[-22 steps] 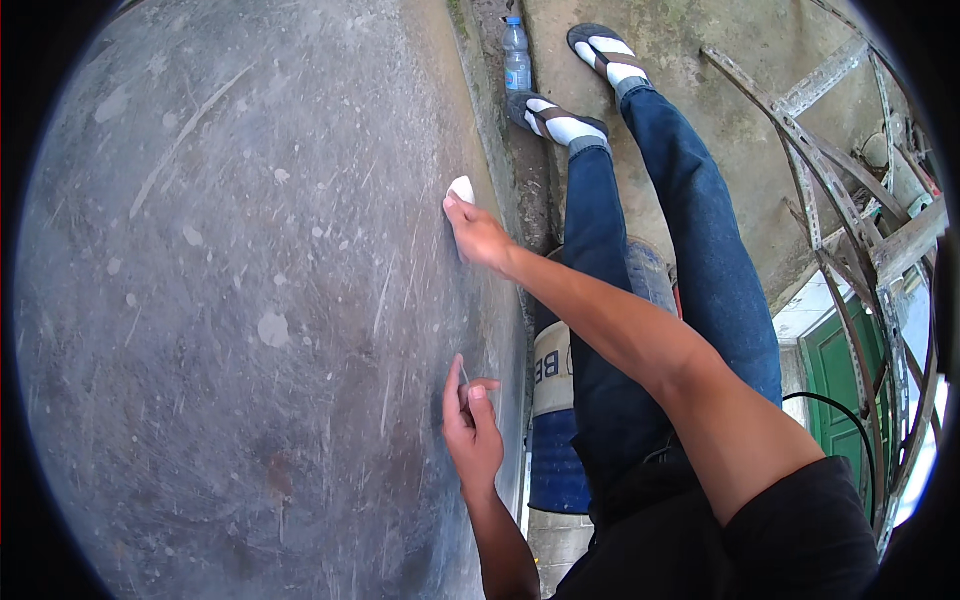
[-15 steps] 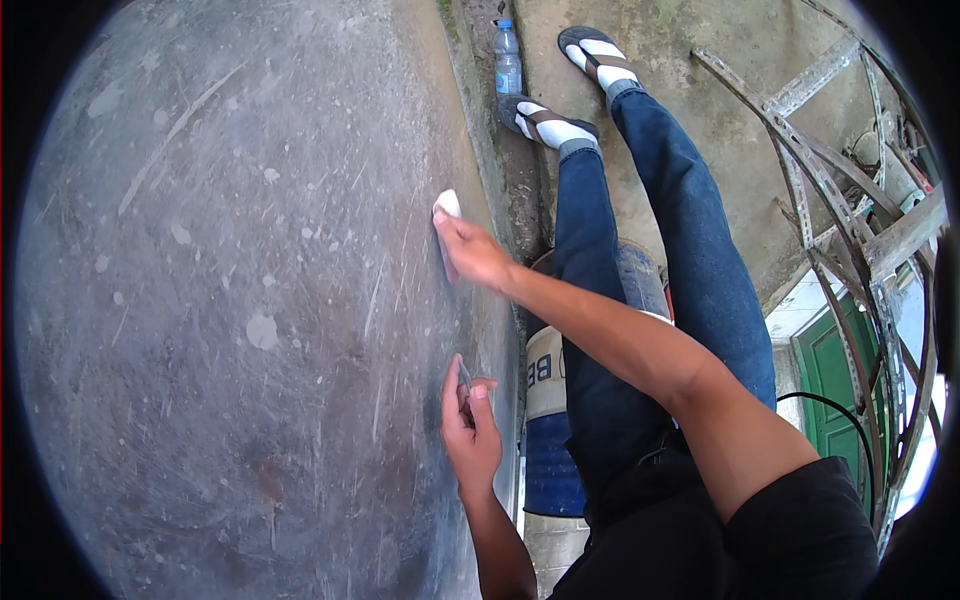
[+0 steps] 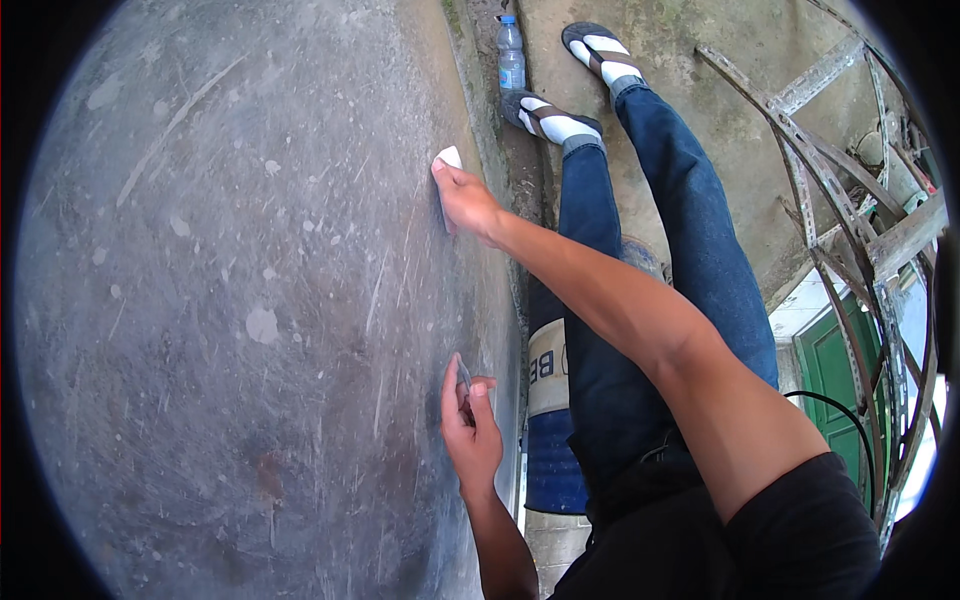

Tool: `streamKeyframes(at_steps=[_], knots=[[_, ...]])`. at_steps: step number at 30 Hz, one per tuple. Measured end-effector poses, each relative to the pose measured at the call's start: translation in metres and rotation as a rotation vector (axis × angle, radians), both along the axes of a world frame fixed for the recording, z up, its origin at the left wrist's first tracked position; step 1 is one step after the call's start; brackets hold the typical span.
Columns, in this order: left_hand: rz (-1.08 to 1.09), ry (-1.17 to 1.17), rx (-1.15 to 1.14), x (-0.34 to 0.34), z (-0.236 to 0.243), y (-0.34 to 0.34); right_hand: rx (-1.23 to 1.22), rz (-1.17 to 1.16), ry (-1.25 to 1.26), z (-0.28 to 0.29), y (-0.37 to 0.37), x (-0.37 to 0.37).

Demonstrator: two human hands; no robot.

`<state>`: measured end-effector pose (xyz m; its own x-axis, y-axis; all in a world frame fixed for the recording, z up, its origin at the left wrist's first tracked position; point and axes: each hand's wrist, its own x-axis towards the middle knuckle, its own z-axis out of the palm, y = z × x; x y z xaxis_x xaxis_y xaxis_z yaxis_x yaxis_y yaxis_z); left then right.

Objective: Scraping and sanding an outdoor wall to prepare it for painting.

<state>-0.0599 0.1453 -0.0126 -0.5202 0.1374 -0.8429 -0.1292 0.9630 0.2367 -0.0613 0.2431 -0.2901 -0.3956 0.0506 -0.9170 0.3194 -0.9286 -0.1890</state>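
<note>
My right hand [image 3: 468, 205] is closed on a flat white pad [image 3: 451, 157], pressing it to a large grey scratched slab [image 3: 250, 200] close to its right edge. Only the pad's white far end and a thin greyish strip show past the fingers; its kind cannot be made out. Nearer to me, my left hand [image 3: 472, 435] rests at the slab's right side, palm partly turned up. Between its thumb and fingers it pinches a thin grey piece [image 3: 463, 373], mostly hidden.
Beside the slab stands a blue and white drum [image 3: 552, 455], next to my legs in jeans [image 3: 690, 230]. A water bottle [image 3: 511, 58] is by my feet. Curved metal frames [image 3: 800, 130] and a green door [image 3: 835, 370] lie to the right.
My right hand has slid with the white pad away from me along the slab's edge. The left hand has stayed almost in place.
</note>
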Motion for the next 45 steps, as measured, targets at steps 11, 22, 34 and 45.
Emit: streamKeyframes(at_steps=[11, 22, 34, 45], knots=[[-0.023, -0.009, -0.025, 0.001, 0.001, 0.008, 0.127, -0.037, 0.001, -0.018, 0.017, -0.010], [-0.025, -0.015, -0.015, -0.003, 0.000, 0.014, 0.190, 0.010, -0.010, -0.018, 0.026, -0.013], [-0.018, -0.014, -0.009, -0.007, 0.000, 0.016, 0.269, 0.002, -0.012, -0.023, 0.045, -0.014], [-0.026, -0.020, -0.019, -0.009, -0.002, 0.018, 0.140, 0.059, 0.014, -0.020, 0.063, -0.015]])
